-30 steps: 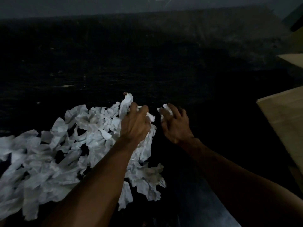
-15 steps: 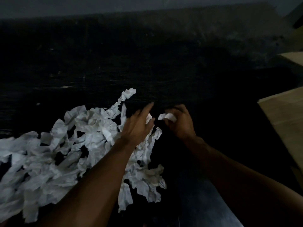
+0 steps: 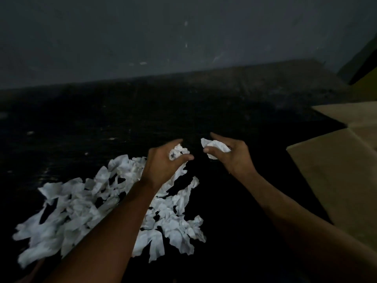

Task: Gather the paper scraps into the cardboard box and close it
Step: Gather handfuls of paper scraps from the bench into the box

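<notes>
Paper scraps (image 3: 98, 205) are seen in the head view, heaped white and crumpled across the lower left of the frame on a dark surface (image 3: 102, 123). Whether that surface is a table or a floor cannot be told.

The left hand (image 3: 163, 164) is held at the centre of the frame, over the upper right edge of the heap. Its grip is partly closed, and a crumpled scrap (image 3: 178, 152) is held between the curled fingers and the thumb. A strip of the same paper is seen hanging below the hand towards the heap.

The right hand (image 3: 234, 156) is held just right of centre, near the left hand but apart from it. Its grip is closed round a small white wad (image 3: 216, 147), which is pinched between the thumb and the curled fingers, while the forefinger is stretched out towards the upper left.

The cardboard box (image 3: 336, 170) is found at the right edge of the frame, well apart from the heap. Its tan flaps are spread open: a broad flap (image 3: 346, 190) slants down to the lower right, and a second flap (image 3: 350, 113) lies above it. The inside of the box is not shown. A grey wall (image 3: 142, 37) fills the top of the frame behind the dark surface.
</notes>
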`<state>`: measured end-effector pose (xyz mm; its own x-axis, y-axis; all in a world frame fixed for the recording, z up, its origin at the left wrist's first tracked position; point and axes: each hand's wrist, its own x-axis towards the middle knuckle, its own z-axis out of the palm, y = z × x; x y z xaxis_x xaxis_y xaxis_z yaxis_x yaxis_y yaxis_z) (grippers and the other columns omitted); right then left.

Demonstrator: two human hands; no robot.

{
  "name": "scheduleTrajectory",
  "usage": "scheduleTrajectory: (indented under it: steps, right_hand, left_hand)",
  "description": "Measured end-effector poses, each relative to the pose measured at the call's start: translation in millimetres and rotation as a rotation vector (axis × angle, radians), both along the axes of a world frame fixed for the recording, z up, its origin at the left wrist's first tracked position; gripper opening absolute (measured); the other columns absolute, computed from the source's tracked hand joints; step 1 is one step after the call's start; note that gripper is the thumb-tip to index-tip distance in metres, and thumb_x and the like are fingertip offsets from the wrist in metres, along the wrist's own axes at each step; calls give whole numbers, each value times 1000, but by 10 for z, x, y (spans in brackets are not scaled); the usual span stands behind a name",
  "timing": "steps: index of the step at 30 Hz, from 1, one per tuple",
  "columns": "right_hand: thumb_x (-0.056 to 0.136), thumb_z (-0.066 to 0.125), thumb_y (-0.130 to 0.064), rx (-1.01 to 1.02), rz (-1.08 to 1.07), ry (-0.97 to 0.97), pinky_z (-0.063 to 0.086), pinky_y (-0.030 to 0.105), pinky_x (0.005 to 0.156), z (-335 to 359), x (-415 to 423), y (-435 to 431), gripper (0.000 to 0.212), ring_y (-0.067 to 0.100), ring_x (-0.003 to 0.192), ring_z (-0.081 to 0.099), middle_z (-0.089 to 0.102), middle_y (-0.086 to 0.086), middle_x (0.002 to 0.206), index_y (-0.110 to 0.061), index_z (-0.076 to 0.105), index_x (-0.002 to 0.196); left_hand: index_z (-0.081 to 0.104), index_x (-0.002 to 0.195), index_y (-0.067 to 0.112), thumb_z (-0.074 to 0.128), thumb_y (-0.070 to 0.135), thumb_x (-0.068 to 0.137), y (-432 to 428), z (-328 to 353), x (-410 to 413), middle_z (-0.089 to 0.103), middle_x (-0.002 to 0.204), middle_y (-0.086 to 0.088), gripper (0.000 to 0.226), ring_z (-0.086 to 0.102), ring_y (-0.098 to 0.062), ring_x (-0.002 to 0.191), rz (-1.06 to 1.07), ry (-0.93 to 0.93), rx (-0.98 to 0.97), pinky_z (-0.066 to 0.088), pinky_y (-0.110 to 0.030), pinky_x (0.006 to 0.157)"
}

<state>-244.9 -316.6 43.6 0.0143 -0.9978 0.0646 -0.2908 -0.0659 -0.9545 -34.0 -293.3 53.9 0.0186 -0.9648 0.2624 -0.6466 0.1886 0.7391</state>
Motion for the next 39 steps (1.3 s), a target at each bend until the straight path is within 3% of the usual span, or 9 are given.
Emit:
scheduleTrajectory:
  steps: [3, 6, 12, 18, 25, 30, 32, 35, 39]
  right_hand:
    - [68, 84, -41, -77, 14, 9, 41, 5, 89, 286, -37, 125, 58, -10, 103, 59, 67, -10, 118, -24, 67, 121]
    - [68, 84, -39, -140, 9, 30, 37, -2, 83, 544, -88, 290, 57, -10, 101, 58, 67, -8, 118, -21, 68, 120]
    - [70, 83, -40, -236, -32, 62, 46, 20, 96, 1031, -358, 838, 56, -2, 106, 60, 68, -4, 120, -22, 68, 120]
    - [72, 80, -44, -286, -143, 159, 39, 5, 74, 1280, -707, 1425, 57, -5, 103, 56, 66, -10, 118, -24, 65, 123]
    - [70, 80, -49, -390, -297, 229, 49, 13, 79, 1476, -1348, 1879, 50, -9, 89, 64, 73, -11, 103, -23, 73, 112]
    - [73, 80, -43, -442, -359, 266, 39, -2, 71, 1580, -2032, 1946, 45, -5, 94, 62, 63, -20, 98, -21, 73, 112]
    - [73, 78, -47, -440, -381, 282, 43, 3, 80, 1604, -2399, 1914, 49, -3, 100, 61, 65, -17, 108, -22, 71, 114]
    - [71, 78, -52, -439, -408, 252, 53, 29, 91, 1614, -3045, 1803, 53, 2, 104, 64, 70, -4, 115, -22, 70, 115]
    - [73, 79, -48, -418, -399, 225, 55, 19, 78, 1569, -3961, 1740, 43, -9, 84, 65, 73, -16, 93, -25, 73, 109]
  left_hand:
    - [67, 118, 19, 80, 44, 68, 203, 295, -56, 66, 111, 11, 57, 56, 6, 105, 5, 11, -81, 38, -1, 87]
    - [68, 117, 21, 81, 47, 66, 354, 567, -114, 69, 110, 9, 59, 60, 3, 103, 8, 42, -96, 44, -8, 89]
    - [67, 119, 21, 80, 50, 65, 715, 1040, -294, 72, 106, 7, 62, 63, 4, 99, -72, 96, -180, 49, -19, 91]
    - [68, 117, 20, 81, 48, 65, 1061, 1270, -643, 72, 106, 5, 61, 65, 1, 98, -181, 130, -248, 50, -21, 91]
    - [70, 115, 22, 80, 54, 63, 1314, 1432, -1305, 71, 103, 9, 61, 62, 6, 95, -256, 136, -277, 44, -8, 86]
    - [71, 112, 22, 82, 48, 65, 1273, 1586, -2007, 72, 104, 5, 55, 57, 10, 94, -270, 101, -337, 35, 2, 80]
    - [70, 112, 22, 82, 49, 65, 1232, 1634, -2357, 72, 105, 5, 55, 57, 10, 94, -280, 85, -362, 33, 4, 78]
    - [70, 114, 21, 80, 51, 66, 1109, 1655, -2919, 72, 106, 4, 57, 61, 4, 95, -286, 90, -380, 37, 1, 80]
    - [70, 114, 21, 78, 54, 67, 961, 1501, -3808, 72, 106, 3, 58, 64, -1, 96, -240, 128, -367, 45, -11, 83]
